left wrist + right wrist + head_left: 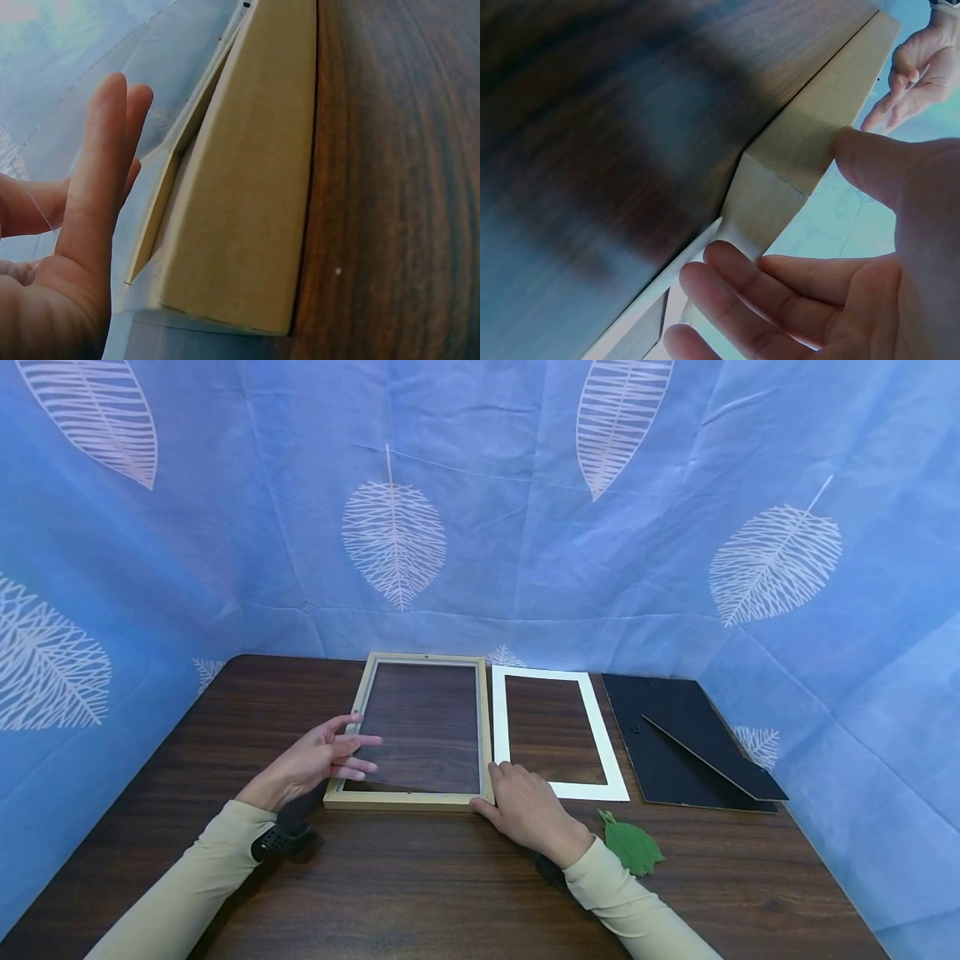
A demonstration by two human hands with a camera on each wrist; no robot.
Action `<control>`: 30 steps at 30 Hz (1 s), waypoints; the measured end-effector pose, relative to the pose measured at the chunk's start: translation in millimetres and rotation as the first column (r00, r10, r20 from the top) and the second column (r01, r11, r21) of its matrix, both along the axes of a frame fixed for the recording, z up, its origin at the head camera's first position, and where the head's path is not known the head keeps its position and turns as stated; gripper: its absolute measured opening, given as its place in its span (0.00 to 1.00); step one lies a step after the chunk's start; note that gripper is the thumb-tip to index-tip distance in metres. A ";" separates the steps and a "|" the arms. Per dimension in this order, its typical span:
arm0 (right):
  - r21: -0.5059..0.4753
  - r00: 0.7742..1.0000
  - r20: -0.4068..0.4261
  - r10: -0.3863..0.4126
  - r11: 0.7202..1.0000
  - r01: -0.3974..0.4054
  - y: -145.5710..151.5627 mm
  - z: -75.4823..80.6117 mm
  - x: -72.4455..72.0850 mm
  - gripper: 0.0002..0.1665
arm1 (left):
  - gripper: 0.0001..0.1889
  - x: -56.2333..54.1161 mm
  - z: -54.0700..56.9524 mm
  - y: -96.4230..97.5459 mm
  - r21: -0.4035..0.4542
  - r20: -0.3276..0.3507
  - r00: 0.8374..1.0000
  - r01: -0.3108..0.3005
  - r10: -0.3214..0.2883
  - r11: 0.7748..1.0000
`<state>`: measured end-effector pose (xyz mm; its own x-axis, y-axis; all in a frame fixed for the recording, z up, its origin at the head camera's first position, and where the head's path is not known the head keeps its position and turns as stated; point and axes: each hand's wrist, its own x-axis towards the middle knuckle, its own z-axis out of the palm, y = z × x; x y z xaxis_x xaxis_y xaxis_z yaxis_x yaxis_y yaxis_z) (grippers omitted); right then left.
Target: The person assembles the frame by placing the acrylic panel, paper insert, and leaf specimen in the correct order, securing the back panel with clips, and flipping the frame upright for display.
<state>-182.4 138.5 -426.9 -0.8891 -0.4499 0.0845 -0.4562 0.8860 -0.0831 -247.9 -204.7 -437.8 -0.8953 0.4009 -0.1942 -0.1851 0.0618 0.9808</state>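
Note:
A light wooden picture frame [488, 727] lies on the table, its inner opening facing up. My left hand [322, 756] is over its left side and pinches the edge of a clear sheet [420, 752] between thumb and fingers. The sheet lies over the frame's opening; its see-through surface makes its far edges hard to make out. In the left wrist view, the left fingers [97, 165] point up beside the frame's side. My right hand [528, 806] grips the frame's near right corner, with the thumb [874, 165] on the front side and fingers round the right side.
Right of the frame lies a white mat [611, 768] with a rectangular cutout. Farther right is a black backing board [637, 768] with its stand leg [720, 764] raised. A green leaf [633, 845] lies beside the right wrist. A blue cloth [480, 543] hangs behind the table.

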 end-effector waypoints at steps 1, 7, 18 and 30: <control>0.000 1.000 0.002 -0.002 1.000 0.002 -0.1 0.0 0.1 0.37 | 0.34 0.2 -0.1 0.4 0.001 -0.001 1.000 0.007 -0.007 1.000; -0.002 1.000 0.011 -0.010 1.000 0.010 -0.5 0.6 0.2 0.37 | 0.33 0.3 -2.7 1.3 0.009 0.011 1.000 0.008 -0.008 1.000; -0.004 1.000 0.006 -0.009 1.000 0.009 -0.7 -0.2 0.1 0.37 | 0.34 -0.5 -4.4 1.1 -0.040 0.013 1.000 0.029 -0.028 0.999; 0.016 1.000 -0.012 0.000 1.000 0.000 -2.5 -0.5 0.3 0.37 | 0.32 5.9 2.0 9.9 -0.448 -0.268 0.963 -0.156 0.034 0.880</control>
<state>-182.1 136.0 -427.4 -0.8880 -0.4514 0.0880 -0.4572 0.8871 -0.0637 -242.0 -194.8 -435.8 -0.9674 0.2306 -0.1051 0.0287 0.5120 0.8585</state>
